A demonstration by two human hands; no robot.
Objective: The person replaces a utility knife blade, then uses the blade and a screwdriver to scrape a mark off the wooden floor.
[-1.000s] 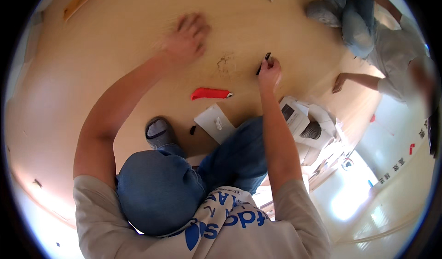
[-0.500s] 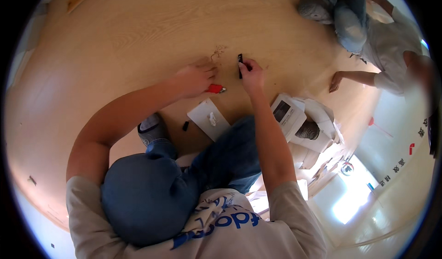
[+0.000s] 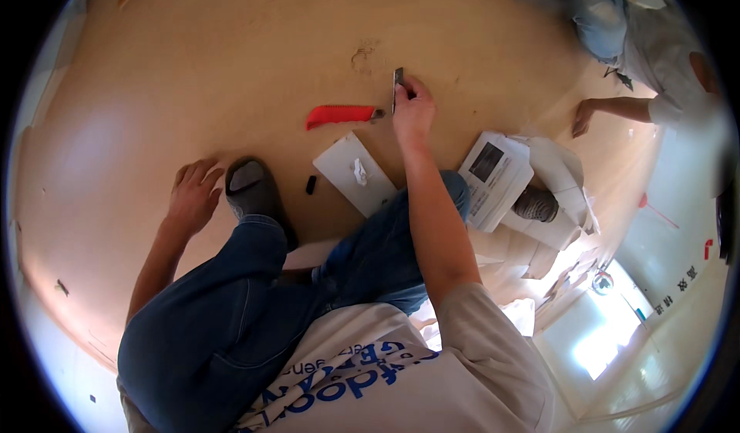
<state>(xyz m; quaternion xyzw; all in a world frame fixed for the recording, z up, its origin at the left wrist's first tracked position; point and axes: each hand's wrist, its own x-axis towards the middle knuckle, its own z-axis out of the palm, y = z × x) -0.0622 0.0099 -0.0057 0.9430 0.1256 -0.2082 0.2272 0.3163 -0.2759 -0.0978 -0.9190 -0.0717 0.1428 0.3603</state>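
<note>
I have the right hand (image 3: 414, 103) pinching a slim black and grey strip (image 3: 398, 76) between thumb and fingertips, leaving its far end exposed, probably for fine control. Just left of that grip, apart from it, lies a red-handled cutter (image 3: 339, 116), metal nose toward the strip, seemingly within easy reach. Nearer the body sits a flat white rectangular panel (image 3: 338, 161) bearing a crumpled white scrap (image 3: 360, 172). The left hand (image 3: 194, 196) looks empty, fingers loosely spread beside the grey-clad foot (image 3: 256, 194), perhaps for support.
</note>
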